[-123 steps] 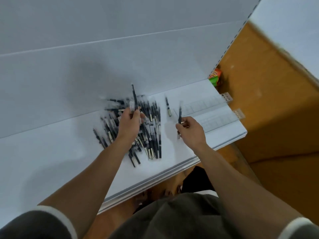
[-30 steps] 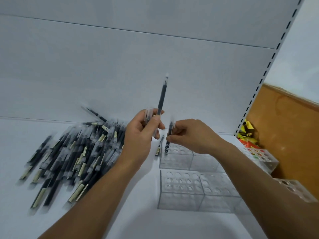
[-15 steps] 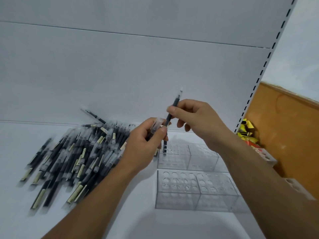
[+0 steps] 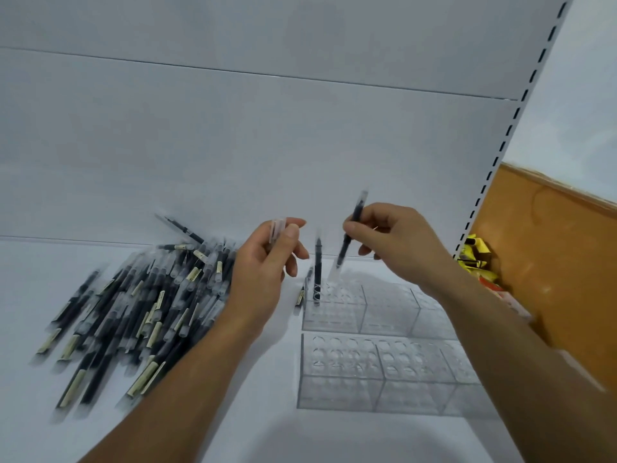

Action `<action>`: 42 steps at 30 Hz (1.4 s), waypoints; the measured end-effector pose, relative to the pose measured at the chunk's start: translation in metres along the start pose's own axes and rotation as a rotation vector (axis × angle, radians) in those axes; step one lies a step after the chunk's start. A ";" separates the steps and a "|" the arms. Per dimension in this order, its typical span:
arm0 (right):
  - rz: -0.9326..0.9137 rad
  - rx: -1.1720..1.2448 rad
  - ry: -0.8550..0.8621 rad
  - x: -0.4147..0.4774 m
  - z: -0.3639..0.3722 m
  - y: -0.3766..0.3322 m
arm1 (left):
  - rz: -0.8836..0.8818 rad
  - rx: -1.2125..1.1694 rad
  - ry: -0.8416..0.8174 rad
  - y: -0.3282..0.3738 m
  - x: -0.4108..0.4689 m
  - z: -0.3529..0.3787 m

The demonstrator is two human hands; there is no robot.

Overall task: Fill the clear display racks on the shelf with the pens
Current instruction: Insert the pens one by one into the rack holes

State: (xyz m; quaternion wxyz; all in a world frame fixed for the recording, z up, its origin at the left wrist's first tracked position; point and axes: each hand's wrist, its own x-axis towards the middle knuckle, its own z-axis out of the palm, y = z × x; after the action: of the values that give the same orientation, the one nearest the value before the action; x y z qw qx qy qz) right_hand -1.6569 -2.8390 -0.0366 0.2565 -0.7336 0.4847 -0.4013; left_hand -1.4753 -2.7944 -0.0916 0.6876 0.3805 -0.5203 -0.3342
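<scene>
On the left of the white shelf lies a loose heap of dark pens, many with pale labels, fanned out from the near left toward the back panel. Just right of the heap, the person's left hand is raised above the shelf, its fingers curled shut around a couple of pens whose clear ends poke up past the thumb. Right of that hand, one dark pen stands upright in a hole at the far rack's left corner — the far clear rack otherwise shows open holes. Another pen lies flat beside that rack's left wall. The near clear rack sits just in front of it. Further right, the right hand pinches a single tilted pen between thumb and fingertips, its lower tip hovering over the far rack. At the far right, colourful packets lie against an orange-brown wall.
</scene>
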 end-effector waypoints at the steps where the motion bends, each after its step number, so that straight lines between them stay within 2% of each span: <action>1: -0.002 -0.018 -0.007 0.000 0.002 0.001 | 0.001 0.001 -0.006 0.000 0.000 0.000; 9: -0.016 -0.017 0.002 -0.002 0.004 -0.001 | -0.003 0.032 -0.005 -0.003 0.000 -0.001; 11: -0.017 0.124 0.042 -0.004 0.003 -0.004 | 0.034 0.145 0.013 -0.006 -0.001 -0.002; 13: -0.011 0.368 0.076 -0.004 -0.002 -0.011 | 0.082 0.261 -0.009 -0.007 -0.003 -0.001; 15: -0.006 0.582 0.079 -0.005 -0.005 -0.014 | 0.126 0.311 -0.040 -0.007 -0.004 0.000; 17: 0.011 0.665 0.038 -0.007 -0.004 -0.015 | 0.148 0.311 -0.062 -0.006 -0.005 0.002; 21: 0.082 0.492 -0.039 -0.010 -0.002 -0.008 | 0.137 0.215 -0.021 -0.004 -0.003 0.001; 23: 0.087 0.339 0.130 -0.009 -0.004 -0.003 | 0.124 0.218 0.032 -0.004 -0.003 -0.001; 25: -0.080 0.071 0.403 -0.008 -0.007 0.002 | 0.142 0.242 0.069 -0.005 -0.003 -0.003; 26: -0.219 -0.100 0.471 -0.008 -0.007 0.001 | 0.156 0.259 0.074 -0.005 -0.004 -0.002; 28: -0.473 -0.441 0.413 -0.010 -0.003 -0.003 | 0.185 0.294 0.053 -0.003 -0.005 0.000; 30: -0.613 -0.618 0.289 -0.010 0.002 -0.005 | 0.205 0.306 0.029 -0.002 -0.007 0.001; 34: -0.634 -0.630 0.137 -0.011 0.007 -0.007 | 0.209 0.298 0.033 -0.002 -0.006 -0.001; 38: -0.623 -0.692 0.142 -0.009 0.001 -0.007 | 0.190 0.282 0.003 -0.001 -0.006 -0.001; 39: -0.575 -0.623 0.166 -0.009 -0.001 -0.007 | 0.174 0.255 0.004 -0.001 -0.006 -0.001; 42: -0.320 -0.134 0.191 -0.008 -0.002 -0.009 | 0.135 0.157 0.032 0.002 -0.004 -0.002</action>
State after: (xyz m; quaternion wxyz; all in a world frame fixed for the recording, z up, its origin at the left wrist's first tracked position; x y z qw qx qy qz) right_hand -1.6559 -2.8277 -0.0319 0.0927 -0.7753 0.4100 -0.4715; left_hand -1.4738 -2.7899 -0.0924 0.6848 0.4027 -0.5582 -0.2393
